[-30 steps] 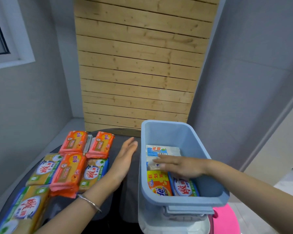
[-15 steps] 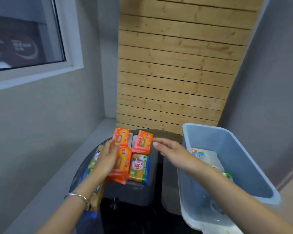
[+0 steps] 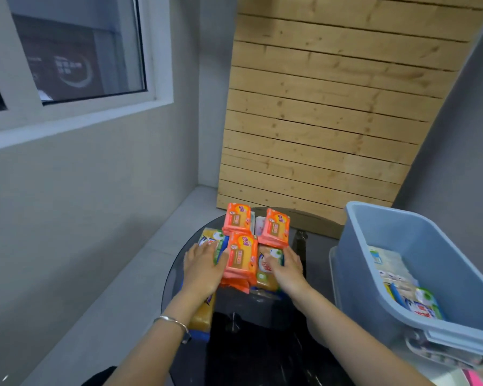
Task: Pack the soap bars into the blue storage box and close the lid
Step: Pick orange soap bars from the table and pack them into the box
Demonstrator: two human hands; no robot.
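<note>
**Both hands down on the soap stack; box open at 3 o'clock**

Change since the frame half a second back: the right hand (image 3: 286, 267), then hovering open between the stack and the box, has come down onto the soap bars. The left hand (image 3: 202, 267), then laid against the orange bar in the middle, now rests flat on the bar at its left. The view has swung a little further left, so the box sits nearer the right edge.

Grip state: the left hand lies palm down with fingers spread loosely over a yellow-and-green wrapped soap bar (image 3: 213, 240); nothing is closed in it. The right hand lies palm down on a second yellow-and-green soap bar (image 3: 265, 270), fingertips curling at its far edge; whether it has taken hold cannot be told. A silver bracelet (image 3: 173, 321) sits on the left wrist.

Position of task items: a long orange soap bar (image 3: 241, 257) lies between the two hands, touching both thumbsides. Two more orange bars (image 3: 237, 218) stand at 12 o'clock of the hands, side by side. All rest on the dark round table (image 3: 262, 344).

The blue storage box (image 3: 402, 246) stands at 3 o'clock of the right hand, apart from it, tilted in view, lid off. Several wrapped bars already lie inside along its floor (image 3: 396, 277).
</note>
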